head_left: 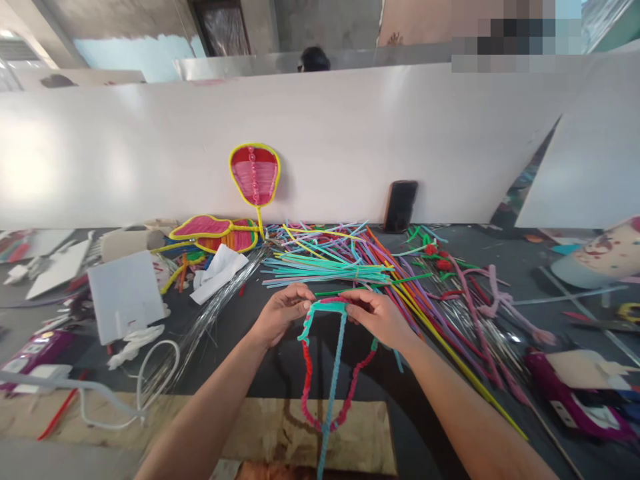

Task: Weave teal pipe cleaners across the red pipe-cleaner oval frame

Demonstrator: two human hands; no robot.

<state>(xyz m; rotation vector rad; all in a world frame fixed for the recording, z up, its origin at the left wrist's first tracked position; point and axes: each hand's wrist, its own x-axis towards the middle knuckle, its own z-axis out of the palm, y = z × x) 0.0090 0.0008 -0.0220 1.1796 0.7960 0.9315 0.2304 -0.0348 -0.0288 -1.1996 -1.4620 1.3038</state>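
Between my two hands hangs a pipe-cleaner frame, a loop of red, pink and turquoise with a light-blue twisted stem running down through it. My left hand pinches the turquoise top edge at its left corner. At the right corner, beside the stem's upper end, my right hand grips the same edge between thumb and fingers. A pink strand lies along that top edge. Just beyond my fingers is a bundle of turquoise pipe cleaners on the dark table.
A finished-looking pink and yellow fan leans upright against the white partition, near a phone. Loose coloured pipe cleaners and thin wires spread around. White paper lies left; purple devices sit at both sides.
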